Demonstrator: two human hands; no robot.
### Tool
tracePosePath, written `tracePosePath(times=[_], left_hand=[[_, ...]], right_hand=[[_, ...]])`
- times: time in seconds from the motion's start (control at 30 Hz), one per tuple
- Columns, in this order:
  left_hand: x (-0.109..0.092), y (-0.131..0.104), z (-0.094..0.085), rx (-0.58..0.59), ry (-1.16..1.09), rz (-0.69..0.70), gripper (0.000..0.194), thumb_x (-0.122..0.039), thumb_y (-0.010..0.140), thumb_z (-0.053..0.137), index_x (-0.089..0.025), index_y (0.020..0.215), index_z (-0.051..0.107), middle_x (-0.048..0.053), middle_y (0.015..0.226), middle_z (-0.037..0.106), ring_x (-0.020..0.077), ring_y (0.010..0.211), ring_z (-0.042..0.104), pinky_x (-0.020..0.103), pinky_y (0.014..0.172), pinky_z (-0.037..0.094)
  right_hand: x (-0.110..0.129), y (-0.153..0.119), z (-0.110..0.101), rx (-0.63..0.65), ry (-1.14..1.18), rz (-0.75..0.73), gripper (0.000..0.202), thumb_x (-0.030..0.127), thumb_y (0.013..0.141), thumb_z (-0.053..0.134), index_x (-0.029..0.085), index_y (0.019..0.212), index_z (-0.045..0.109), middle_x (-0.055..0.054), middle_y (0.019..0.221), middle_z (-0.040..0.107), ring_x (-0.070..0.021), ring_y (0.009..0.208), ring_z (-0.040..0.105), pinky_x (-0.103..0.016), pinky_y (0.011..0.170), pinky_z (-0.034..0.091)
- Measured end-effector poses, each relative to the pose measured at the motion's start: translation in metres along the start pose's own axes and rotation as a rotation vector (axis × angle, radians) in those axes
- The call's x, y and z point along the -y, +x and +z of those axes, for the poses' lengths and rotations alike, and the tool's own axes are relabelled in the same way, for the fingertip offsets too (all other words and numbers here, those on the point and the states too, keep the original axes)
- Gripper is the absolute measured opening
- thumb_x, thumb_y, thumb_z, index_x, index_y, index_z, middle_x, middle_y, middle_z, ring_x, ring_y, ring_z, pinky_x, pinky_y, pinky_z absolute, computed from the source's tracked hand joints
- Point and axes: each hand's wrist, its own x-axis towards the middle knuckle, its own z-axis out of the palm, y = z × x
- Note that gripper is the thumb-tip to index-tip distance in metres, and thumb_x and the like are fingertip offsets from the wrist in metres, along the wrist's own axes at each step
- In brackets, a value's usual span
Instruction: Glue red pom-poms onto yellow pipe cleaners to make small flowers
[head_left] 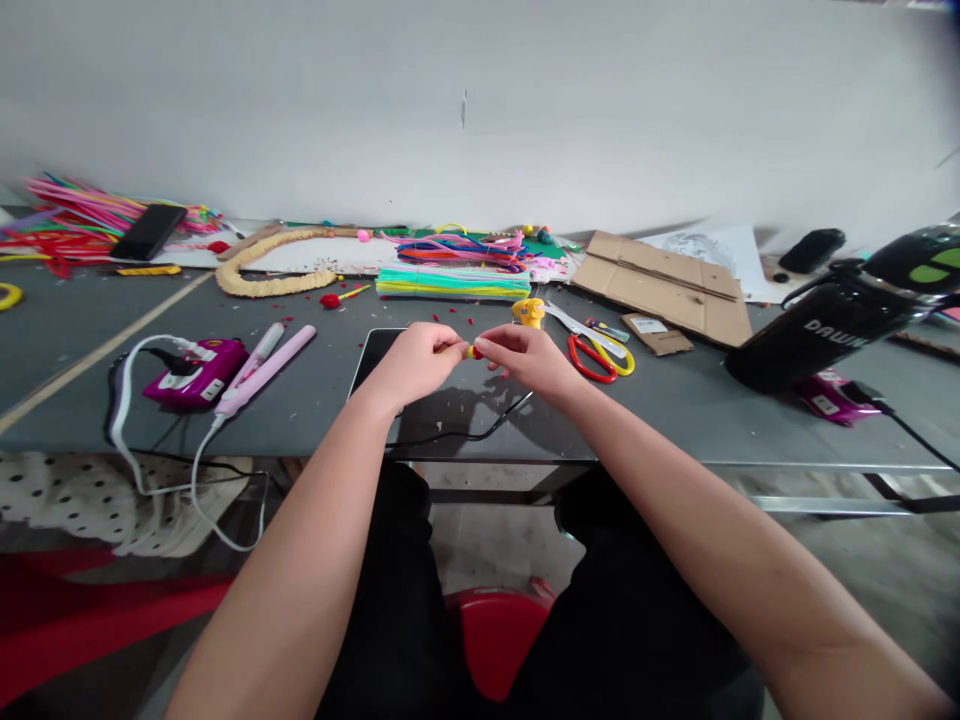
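Over the front part of the table, my left hand point(424, 362) and my right hand point(525, 355) meet, fingertips pinched together. Between them is a small red-and-yellow piece point(475, 352), mostly hidden by the fingers. A similar red ball with a yellow stem point(330, 300) lies to the left, further back. Just behind my right hand stands a yellow glue gun point(529, 312), and a black cord point(465, 435) runs below my hands. Scissors with red and yellow handles point(600, 350) lie to the right. Partly under my left hand is a dark flat device with a pale rim point(367, 365).
Green and yellow pipe cleaners point(454, 284) lie behind my hands. A purple power strip point(196, 375) and pink straightener point(270, 372) are at left. Cardboard point(660, 280) and a black bottle point(825, 325) are at right. A curved beige strip point(232, 283) lies back left, near a phone point(148, 232).
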Motion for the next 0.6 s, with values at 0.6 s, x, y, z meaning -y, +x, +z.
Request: tracePosePath(times=[0.6], left_hand=[[-0.0008,-0.0013,-0.0014,0.031,-0.091,-0.049,0.030,-0.045,0.088,0.060,-0.019,0.078,0.072,-0.002,0.060,0.048,0.0119,0.056,0.036,0.030,0.054,0.023]], right_hand=[[-0.0004,-0.0016,-0.0017,0.023,0.113,-0.072,0.039,0.055,0.084,0.074,0.017,0.097,0.073,-0.007,0.092,0.076,-0.0155,0.081,0.068,-0.029,0.073,0.057]])
